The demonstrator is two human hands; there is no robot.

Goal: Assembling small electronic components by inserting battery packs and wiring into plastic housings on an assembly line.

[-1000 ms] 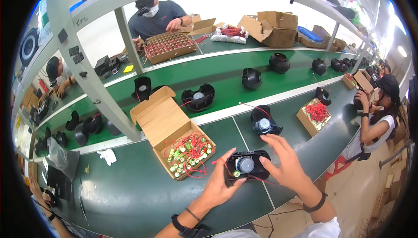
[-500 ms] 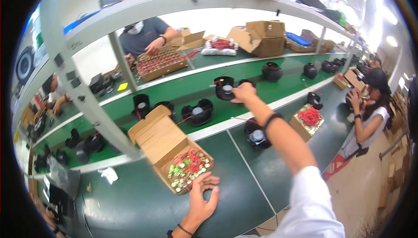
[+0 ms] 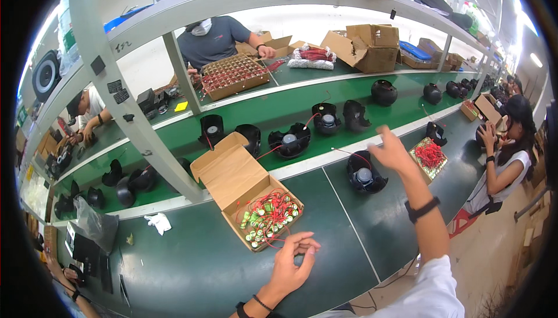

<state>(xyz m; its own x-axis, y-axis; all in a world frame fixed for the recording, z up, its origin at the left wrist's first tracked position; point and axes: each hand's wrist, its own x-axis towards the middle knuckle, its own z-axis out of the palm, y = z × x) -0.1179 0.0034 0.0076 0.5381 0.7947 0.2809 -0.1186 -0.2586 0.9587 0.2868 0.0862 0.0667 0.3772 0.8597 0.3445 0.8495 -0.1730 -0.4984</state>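
My right hand (image 3: 392, 150) is held over the near edge of the belt with fingers apart and nothing in them. Close beside it, a black round housing with a speaker inside (image 3: 366, 172) lies on the table, trailing a thin wire. My left hand (image 3: 295, 264) is loosely curled with a gap between thumb and fingers, at the near corner of an open cardboard box (image 3: 232, 172). That box holds green-wrapped cells with red wires (image 3: 268, 216). On the green belt sit a speaker housing (image 3: 326, 120), a black shell (image 3: 356, 115) and another speaker housing (image 3: 289, 139).
A second box of red-wired cells (image 3: 429, 158) stands to the right, near a seated co-worker (image 3: 505, 138). Across the belt, another person (image 3: 212, 42) sits behind a partitioned carton (image 3: 235, 77). A metal post (image 3: 139, 138) rises at left. White tissue (image 3: 158, 222) lies on the table.
My right hand has come away from the black housings on the belt, back toward me and to the right, fingers now spread. My left hand stays by the box. The whole view has shifted slightly.
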